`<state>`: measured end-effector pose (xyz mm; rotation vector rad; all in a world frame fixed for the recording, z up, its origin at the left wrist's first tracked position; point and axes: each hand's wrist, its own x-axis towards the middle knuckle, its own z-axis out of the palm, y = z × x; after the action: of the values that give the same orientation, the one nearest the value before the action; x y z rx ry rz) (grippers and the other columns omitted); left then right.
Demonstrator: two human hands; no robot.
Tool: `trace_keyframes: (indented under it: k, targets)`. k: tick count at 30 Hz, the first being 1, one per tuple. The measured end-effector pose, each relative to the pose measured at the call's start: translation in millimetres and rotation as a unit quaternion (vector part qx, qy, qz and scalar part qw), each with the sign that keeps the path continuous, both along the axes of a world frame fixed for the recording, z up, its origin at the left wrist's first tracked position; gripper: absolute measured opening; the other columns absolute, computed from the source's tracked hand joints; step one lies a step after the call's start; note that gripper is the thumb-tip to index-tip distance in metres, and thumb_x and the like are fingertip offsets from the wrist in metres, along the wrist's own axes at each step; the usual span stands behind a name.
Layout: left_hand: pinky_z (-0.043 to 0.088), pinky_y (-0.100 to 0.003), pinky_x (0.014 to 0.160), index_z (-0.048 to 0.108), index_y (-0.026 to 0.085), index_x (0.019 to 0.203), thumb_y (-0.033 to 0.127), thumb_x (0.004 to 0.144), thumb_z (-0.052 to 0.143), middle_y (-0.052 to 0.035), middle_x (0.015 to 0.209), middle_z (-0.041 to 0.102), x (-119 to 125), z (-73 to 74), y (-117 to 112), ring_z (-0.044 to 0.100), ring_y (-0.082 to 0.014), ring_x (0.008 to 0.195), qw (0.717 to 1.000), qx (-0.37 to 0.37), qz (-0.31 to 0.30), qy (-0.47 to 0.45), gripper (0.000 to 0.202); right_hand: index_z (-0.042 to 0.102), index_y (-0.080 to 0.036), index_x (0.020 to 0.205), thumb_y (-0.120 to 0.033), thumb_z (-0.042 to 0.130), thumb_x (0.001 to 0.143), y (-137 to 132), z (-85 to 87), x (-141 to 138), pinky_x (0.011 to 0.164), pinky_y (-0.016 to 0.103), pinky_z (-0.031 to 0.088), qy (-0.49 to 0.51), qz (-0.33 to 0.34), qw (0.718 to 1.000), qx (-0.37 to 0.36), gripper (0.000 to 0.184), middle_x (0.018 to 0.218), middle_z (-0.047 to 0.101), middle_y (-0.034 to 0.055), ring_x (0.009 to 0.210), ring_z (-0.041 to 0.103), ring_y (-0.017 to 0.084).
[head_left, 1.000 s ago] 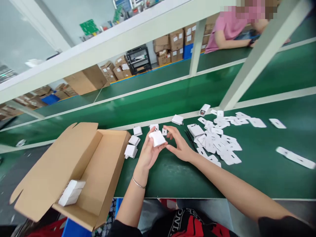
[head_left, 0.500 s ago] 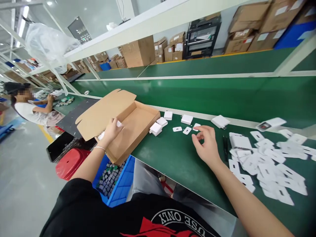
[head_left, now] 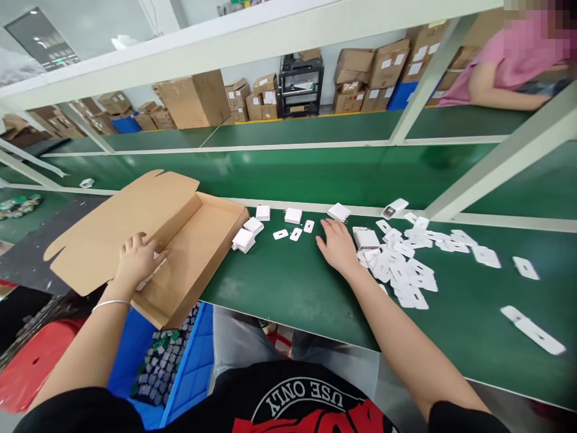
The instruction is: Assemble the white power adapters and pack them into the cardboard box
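My left hand [head_left: 139,260] is inside the open cardboard box [head_left: 211,258], by its left inner wall. Thumb and fingers close round a small white charger [head_left: 155,256], mostly covered by the hand, beside other white pieces. My right hand [head_left: 337,245] is open, palm down over the green bench, its fingertips close to a white charger [head_left: 339,211]. Three thin white slotted plates [head_left: 296,234] lie left of it, with another charger [head_left: 293,215] behind them. More white chargers [head_left: 244,240] stand against the box's right side.
A heap of white plates [head_left: 401,264] spreads right of my right hand; a long white strip [head_left: 532,329] lies near the front. A blue crate [head_left: 193,355] of small parts stands below the box, by a red stool [head_left: 40,361]. Shelf posts [head_left: 500,156] rise behind; a person in pink sits beyond.
My view has swung right. My left hand has moved the charger toward the box's left wall. My right hand has left the small slotted plates and reached toward the charger at the back.
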<state>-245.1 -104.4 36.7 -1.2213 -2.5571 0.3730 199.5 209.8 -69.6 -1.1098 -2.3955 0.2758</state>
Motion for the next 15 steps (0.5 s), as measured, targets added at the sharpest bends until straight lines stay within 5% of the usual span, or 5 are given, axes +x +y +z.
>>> trace_keyframes:
  k: [4,9,15]
  targets:
    - [0.044,-0.057,0.109,0.066,0.014,0.131,0.044,0.102,0.044,-0.0238,0.15,0.047,51.8,20.2,52.7,0.049,-0.0437,0.134,0.994,0.046,-0.099,0.002,0.047,0.059,-0.017,0.146,-0.036,0.048,0.105,-3.0,3.9,-7.0,0.12,0.06,0.039,-0.054,0.036,0.998,-0.019,0.046,0.16,0.054,0.0165,0.148,0.045,0.041]
    - [0.047,-0.055,0.106,0.068,0.018,0.128,0.037,0.102,0.047,-0.0225,0.147,0.052,141.8,32.4,135.0,0.053,-0.0417,0.131,0.957,0.091,-0.27,-0.063,0.039,0.067,-0.014,0.119,-0.027,0.06,0.097,-8.5,12.8,-7.9,0.108,0.053,0.049,-0.052,0.012,0.998,-0.029,0.027,0.133,0.07,0.0198,0.125,0.063,0.037]
    - [0.049,-0.052,0.103,0.058,0.016,0.141,0.031,0.099,0.056,-0.0253,0.155,0.046,221.1,-9.9,228.9,0.061,-0.0417,0.124,0.919,0.1,-0.326,-0.199,0.046,0.071,-0.016,0.109,-0.029,0.059,0.097,-5.4,49.9,16.4,0.101,0.05,0.051,-0.025,-0.043,0.999,-0.002,0.022,0.13,0.068,0.0196,0.12,0.063,0.037]
